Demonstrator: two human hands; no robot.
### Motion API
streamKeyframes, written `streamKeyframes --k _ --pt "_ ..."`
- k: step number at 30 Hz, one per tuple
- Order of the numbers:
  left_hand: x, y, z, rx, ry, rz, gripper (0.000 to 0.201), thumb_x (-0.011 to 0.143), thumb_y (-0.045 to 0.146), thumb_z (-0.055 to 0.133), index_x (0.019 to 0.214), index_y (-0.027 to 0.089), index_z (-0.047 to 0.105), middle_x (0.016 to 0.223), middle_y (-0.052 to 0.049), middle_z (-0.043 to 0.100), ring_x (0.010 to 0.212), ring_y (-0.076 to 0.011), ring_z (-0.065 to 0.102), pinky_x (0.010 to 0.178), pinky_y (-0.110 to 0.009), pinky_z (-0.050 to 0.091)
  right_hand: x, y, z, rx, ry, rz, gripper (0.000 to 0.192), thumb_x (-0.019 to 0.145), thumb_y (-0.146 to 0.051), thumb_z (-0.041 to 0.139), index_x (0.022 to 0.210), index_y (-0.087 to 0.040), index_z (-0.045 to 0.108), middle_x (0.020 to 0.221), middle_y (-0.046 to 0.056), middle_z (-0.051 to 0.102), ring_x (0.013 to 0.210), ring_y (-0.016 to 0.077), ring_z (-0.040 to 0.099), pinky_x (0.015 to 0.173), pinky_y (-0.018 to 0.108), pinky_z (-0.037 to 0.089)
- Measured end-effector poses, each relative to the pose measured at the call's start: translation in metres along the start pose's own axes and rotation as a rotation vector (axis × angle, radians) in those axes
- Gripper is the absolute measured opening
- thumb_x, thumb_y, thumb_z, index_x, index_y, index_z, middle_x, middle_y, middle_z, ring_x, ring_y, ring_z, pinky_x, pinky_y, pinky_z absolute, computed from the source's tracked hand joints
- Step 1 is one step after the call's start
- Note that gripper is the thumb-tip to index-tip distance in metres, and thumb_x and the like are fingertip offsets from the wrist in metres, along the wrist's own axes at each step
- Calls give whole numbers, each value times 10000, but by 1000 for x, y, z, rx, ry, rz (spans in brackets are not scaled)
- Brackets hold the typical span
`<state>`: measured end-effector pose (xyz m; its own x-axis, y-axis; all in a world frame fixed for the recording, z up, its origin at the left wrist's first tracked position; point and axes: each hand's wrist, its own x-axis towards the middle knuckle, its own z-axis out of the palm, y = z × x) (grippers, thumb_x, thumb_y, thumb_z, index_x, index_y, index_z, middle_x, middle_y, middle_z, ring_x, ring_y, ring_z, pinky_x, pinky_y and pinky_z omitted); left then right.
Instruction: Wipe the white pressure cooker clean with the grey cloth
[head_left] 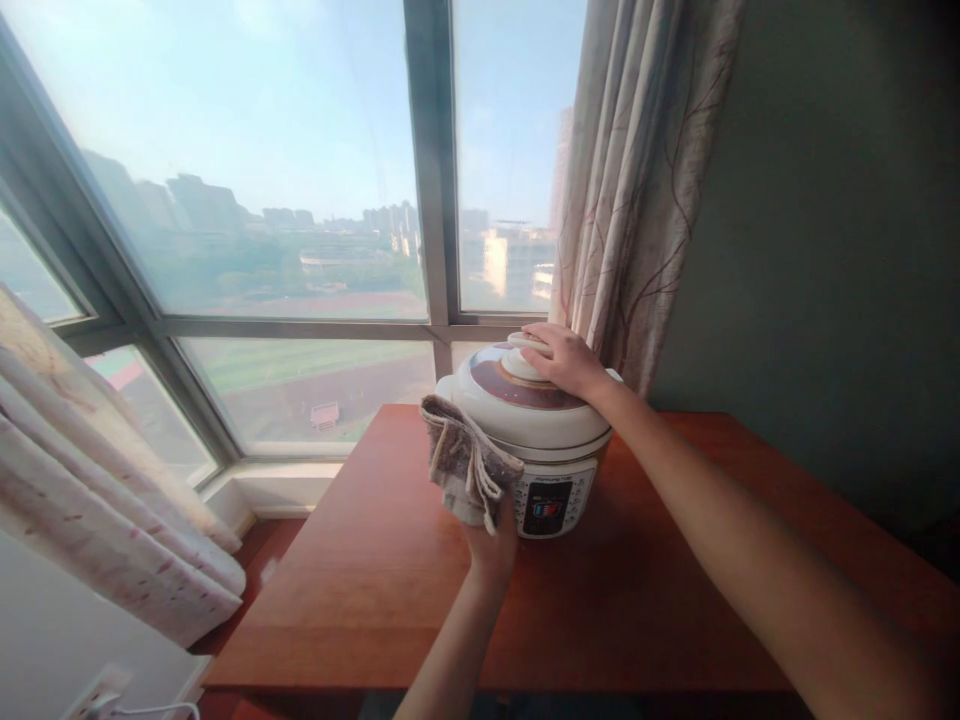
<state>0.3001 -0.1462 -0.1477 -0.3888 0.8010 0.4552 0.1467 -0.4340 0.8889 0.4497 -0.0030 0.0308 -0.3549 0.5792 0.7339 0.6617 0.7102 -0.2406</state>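
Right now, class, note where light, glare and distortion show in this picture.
Head view: bright daylight through the window hazes the skyline; its frames bow from lens distortion; the wall stays dim; the cooker and cloth look sharp.
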Motion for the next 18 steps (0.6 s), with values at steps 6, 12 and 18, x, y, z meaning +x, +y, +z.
streamKeyframes --k 6,12,18 --pt "-10 6 -2 309 -152 357 790 640 547 797 1371 342 580 1611 -72 311 1532 -426 54 1218 -665 124 -2 -6 -2 -50 -18 48 392 903 -321 584 1245 -147 666 1228 125 704 1153 263 649 1048 402 474" --pt "32 9 -11 400 -100 786 312 899 389 627 1190 343 729 1499 -74 516 1485 -354 304 1210 -610 178 -3 -8 -3 -83 -36 75 381 924 -286 582 1264 -134 662 1237 130 698 1156 260 645 1041 385 472" --pt "33 -15 0 149 115 547 627 886 544 600 1411 203 553 1560 -168 417 1498 -343 276 1214 -530 242 -3 -4 -2 -94 -39 102 383 929 -280 589 1283 -148 655 1249 119 694 1162 256 636 1043 374 463"
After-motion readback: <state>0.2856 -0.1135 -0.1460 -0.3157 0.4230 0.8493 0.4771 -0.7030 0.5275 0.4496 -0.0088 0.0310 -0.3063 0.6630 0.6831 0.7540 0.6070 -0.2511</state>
